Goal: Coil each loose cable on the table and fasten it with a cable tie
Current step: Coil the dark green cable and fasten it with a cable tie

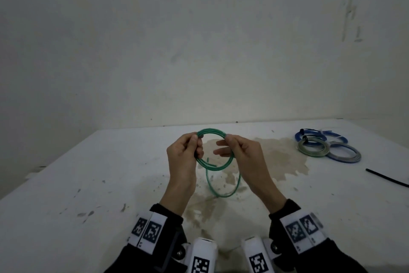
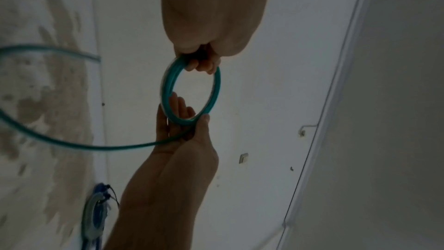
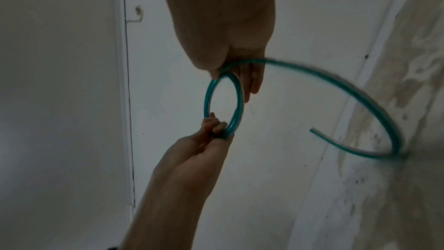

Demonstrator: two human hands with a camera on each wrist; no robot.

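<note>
A green cable (image 1: 211, 134) is wound into a small coil of a few turns, held upright above the white table (image 1: 88, 173). My left hand (image 1: 197, 143) grips the coil's left side with curled fingers. My right hand (image 1: 226, 141) pinches the upper right side between thumb and forefinger, its other fingers stretched into the ring. A loose tail (image 1: 223, 194) hangs down in a wide loop to the table. The left wrist view has the left hand (image 2: 199, 60) above the coil (image 2: 168, 90). In the right wrist view the right hand (image 3: 230, 69) pinches the coil (image 3: 207, 98) and the tail (image 3: 360, 94) sweeps right.
Three coiled cables lie at the table's far right: a blue one (image 1: 321, 136), a grey-green one (image 1: 313, 147) and a blue-grey one (image 1: 344, 153). A black cable tie (image 1: 387, 178) lies near the right edge. A brown stain (image 1: 281, 157) spreads under the hands.
</note>
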